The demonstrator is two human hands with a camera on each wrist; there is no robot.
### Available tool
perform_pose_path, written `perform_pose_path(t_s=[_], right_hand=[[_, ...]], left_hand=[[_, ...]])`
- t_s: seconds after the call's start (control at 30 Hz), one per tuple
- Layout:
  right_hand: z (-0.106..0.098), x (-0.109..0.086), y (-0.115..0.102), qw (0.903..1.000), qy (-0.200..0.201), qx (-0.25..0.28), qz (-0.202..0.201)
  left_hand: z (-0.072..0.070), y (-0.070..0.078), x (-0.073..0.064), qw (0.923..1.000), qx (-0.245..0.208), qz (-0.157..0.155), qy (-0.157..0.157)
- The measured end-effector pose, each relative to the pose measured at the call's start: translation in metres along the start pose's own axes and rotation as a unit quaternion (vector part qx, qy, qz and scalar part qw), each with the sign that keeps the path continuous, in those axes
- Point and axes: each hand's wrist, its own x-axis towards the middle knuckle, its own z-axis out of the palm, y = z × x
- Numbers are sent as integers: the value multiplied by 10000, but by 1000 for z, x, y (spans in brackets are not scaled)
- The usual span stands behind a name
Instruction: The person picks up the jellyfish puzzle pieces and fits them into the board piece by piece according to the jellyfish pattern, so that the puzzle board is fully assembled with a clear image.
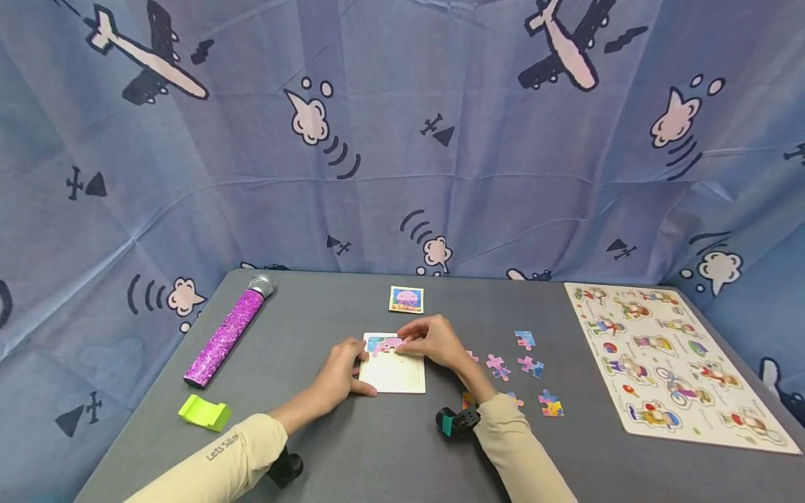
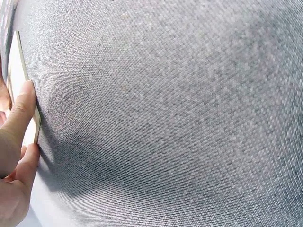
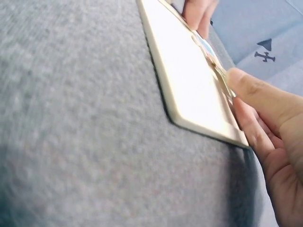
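A small white puzzle board [image 1: 397, 377] lies on the grey table, with blue and pink puzzle pieces [image 1: 382, 344] along its far edge. My left hand [image 1: 338, 374] holds the board at its left side, thumb near the close corner and fingers near the far one. At the far right part of the board, my right hand [image 1: 437, 341] pinches a thin puzzle piece [image 3: 221, 75] between thumb and fingers. That piece is tilted against the board's surface in the right wrist view, and the fingers partly hide it. The left wrist view shows the left thumb [image 2: 24, 106] touching the board's edge.
Several loose puzzle pieces [image 1: 497, 366] lie to the right, some partly behind the right forearm. A small picture card [image 1: 406, 300] sits beyond the board. At left are a glittery pink microphone [image 1: 226, 337] and a lime-green block [image 1: 205, 413]. A large picture board [image 1: 676, 367] occupies the right.
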Motion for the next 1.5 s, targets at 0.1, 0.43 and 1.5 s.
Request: perform_pose_path(t_s=[0.1,0.43,1.5], right_hand=[[1,2,-4,9992,-9,-387,-134],[3,4,-8,9922,-15,-1179,-411],[-1,3,-11,9918,-163,-1238,-273]], left_hand=[[0,0,0,10000,-31,-2,-2],[0,-2,-1,9999,-82,73,32],[0,-2,2,9999,106,-83,-61]])
